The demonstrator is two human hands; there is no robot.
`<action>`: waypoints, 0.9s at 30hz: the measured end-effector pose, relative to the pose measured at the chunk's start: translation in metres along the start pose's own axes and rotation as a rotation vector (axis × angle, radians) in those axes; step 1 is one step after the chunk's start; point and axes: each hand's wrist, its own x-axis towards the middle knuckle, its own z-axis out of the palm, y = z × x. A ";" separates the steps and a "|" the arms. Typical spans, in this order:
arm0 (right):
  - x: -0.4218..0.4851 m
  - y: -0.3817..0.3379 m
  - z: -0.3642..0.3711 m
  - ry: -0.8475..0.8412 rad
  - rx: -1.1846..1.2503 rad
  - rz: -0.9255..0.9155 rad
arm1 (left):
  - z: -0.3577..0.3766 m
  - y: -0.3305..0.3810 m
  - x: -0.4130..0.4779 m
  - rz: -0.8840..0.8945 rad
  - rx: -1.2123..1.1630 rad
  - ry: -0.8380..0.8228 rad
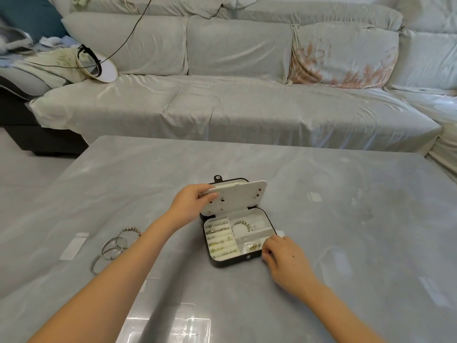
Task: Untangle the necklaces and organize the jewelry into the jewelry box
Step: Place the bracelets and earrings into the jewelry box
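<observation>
A small black jewelry box (228, 263) with a cream lining lies open in the middle of the table. My left hand (191, 203) grips the left edge of its white earring panel (243, 198), held tilted above the box. Several rings fill the slots on the left (220, 240). A beaded bracelet (243, 224) lies in the upper right compartment. My right hand (282, 254) rests at the box's front right corner, fingers curled on the rim beside a compartment with small pieces (253, 246). Silver bangles (111, 251) and a beaded bracelet (132, 230) lie on the table to the left.
The grey glossy table (346, 231) carries a few pale reflections. A sofa under a light cover (235, 107) runs behind it. A white visor with a black cable (99, 68) lies on the sofa at the left.
</observation>
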 end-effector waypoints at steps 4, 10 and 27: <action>-0.022 -0.014 -0.012 -0.077 0.016 -0.039 | -0.008 0.006 -0.012 -0.066 -0.060 -0.101; -0.052 -0.035 -0.040 -0.323 0.033 0.042 | -0.015 0.015 -0.038 -0.164 -0.145 -0.308; 0.032 -0.080 -0.025 0.195 0.587 0.271 | 0.004 0.031 -0.016 -0.098 0.003 -0.148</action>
